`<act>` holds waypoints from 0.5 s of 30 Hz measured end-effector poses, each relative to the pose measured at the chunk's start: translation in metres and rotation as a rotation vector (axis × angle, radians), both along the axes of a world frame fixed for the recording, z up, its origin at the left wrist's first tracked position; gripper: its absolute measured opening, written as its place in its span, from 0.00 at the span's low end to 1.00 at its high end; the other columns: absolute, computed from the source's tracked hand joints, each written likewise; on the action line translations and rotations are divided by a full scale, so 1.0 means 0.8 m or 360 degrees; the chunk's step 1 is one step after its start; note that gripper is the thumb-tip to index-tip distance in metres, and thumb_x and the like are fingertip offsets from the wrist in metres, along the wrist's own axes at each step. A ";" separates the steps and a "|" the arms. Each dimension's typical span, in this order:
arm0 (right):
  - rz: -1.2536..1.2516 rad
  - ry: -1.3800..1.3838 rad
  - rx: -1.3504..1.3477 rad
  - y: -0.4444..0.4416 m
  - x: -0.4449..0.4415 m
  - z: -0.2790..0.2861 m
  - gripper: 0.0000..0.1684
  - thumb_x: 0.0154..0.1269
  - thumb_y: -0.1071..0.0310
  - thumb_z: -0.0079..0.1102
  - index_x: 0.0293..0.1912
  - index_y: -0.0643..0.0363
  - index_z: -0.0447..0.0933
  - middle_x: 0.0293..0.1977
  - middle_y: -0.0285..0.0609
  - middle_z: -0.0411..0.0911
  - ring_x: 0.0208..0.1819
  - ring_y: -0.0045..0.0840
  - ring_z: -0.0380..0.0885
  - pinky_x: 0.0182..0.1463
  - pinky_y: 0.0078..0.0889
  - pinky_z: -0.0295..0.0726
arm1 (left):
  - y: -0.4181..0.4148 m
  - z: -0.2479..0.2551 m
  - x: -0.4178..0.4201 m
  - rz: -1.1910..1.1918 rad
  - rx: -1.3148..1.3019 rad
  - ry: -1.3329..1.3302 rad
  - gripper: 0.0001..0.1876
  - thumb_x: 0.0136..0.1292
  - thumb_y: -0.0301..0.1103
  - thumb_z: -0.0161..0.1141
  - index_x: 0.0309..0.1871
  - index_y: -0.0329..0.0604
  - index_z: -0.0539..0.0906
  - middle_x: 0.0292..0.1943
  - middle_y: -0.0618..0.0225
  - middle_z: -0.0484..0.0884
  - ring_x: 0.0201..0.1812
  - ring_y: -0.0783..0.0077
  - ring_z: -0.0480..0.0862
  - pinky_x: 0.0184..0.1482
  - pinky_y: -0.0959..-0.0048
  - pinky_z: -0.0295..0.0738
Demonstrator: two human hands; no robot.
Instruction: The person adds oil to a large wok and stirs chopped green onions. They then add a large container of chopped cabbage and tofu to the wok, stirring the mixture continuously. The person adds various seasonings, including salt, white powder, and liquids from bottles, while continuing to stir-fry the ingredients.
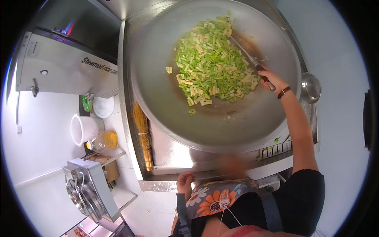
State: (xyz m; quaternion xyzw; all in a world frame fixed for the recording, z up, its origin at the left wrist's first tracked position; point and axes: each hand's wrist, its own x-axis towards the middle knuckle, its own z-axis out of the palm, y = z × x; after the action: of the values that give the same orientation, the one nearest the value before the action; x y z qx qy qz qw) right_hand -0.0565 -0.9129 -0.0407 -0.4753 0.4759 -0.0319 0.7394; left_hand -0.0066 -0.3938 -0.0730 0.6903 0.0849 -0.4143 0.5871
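Note:
A large metal wok [165, 118] holds a heap of chopped green vegetable pieces [207, 62], mixed with pale yellow strips. My right hand [271, 79] is closed around the dark handle of a long metal cooking utensil [244, 50] at the wok's right side. The utensil's far end is hidden in the food near the top of the heap. My left hand [185, 180] hangs below the wok by the stove's front edge, against my floral apron, with curled fingers and nothing visible in it.
A straw brush [143, 136] lies left of the wok. A metal ladle or bowl [311, 88] sits at the right rim, and a slotted drain [275, 150] with green scraps at the lower right. Further left stand a steamer cabinet [65, 65], a white bucket [79, 130] and an oil jug [105, 140].

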 end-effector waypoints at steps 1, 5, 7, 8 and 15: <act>0.0191 0.0110 -0.0149 0.004 0.015 0.002 0.29 0.59 0.66 0.50 0.59 0.53 0.54 0.16 0.35 0.66 0.10 0.12 0.62 0.10 0.16 0.62 | 0.002 0.001 0.000 0.0002 0.0025 -0.0018 0.06 0.60 0.24 0.50 0.39 0.37 0.74 0.33 0.66 0.78 0.35 0.73 0.79 0.39 0.77 0.74; 0.0858 0.0446 -0.0764 0.058 0.021 0.013 0.39 0.52 0.73 0.48 0.64 0.54 0.47 0.18 0.43 0.69 0.13 0.26 0.68 0.17 0.30 0.69 | -0.009 0.013 0.007 -0.0057 -0.0011 0.0014 0.05 0.59 0.24 0.50 0.38 0.37 0.74 0.32 0.66 0.78 0.34 0.75 0.77 0.39 0.78 0.73; 0.1079 0.0593 -0.1067 0.107 -0.007 0.017 0.39 0.50 0.75 0.46 0.63 0.55 0.48 0.20 0.49 0.71 0.15 0.34 0.71 0.21 0.35 0.71 | -0.026 0.027 0.019 -0.0267 0.0016 -0.0102 0.05 0.59 0.23 0.49 0.37 0.36 0.74 0.33 0.67 0.77 0.35 0.75 0.77 0.40 0.78 0.73; 0.1207 0.0650 -0.1310 0.120 -0.033 0.019 0.39 0.49 0.76 0.46 0.63 0.54 0.50 0.23 0.53 0.72 0.18 0.40 0.72 0.24 0.38 0.72 | -0.034 0.027 0.025 -0.0330 -0.0017 -0.0153 0.05 0.60 0.23 0.49 0.37 0.36 0.74 0.33 0.67 0.77 0.35 0.75 0.77 0.40 0.77 0.73; 0.1627 0.1182 -0.1648 0.225 -0.149 0.251 0.33 0.46 0.76 0.49 0.56 0.46 0.64 0.21 0.50 0.73 0.27 0.46 0.73 0.31 0.46 0.71 | -0.016 -0.003 0.027 -0.0401 -0.0180 -0.0056 0.06 0.59 0.23 0.49 0.38 0.35 0.74 0.30 0.69 0.77 0.32 0.80 0.74 0.35 0.82 0.69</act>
State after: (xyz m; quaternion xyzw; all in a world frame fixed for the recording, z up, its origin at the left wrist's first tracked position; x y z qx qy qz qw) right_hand -0.1758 -0.7330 0.1605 -0.8946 0.3391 0.2530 0.1435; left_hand 0.0148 -0.4064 -0.0751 0.6684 -0.0363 -0.4767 0.5698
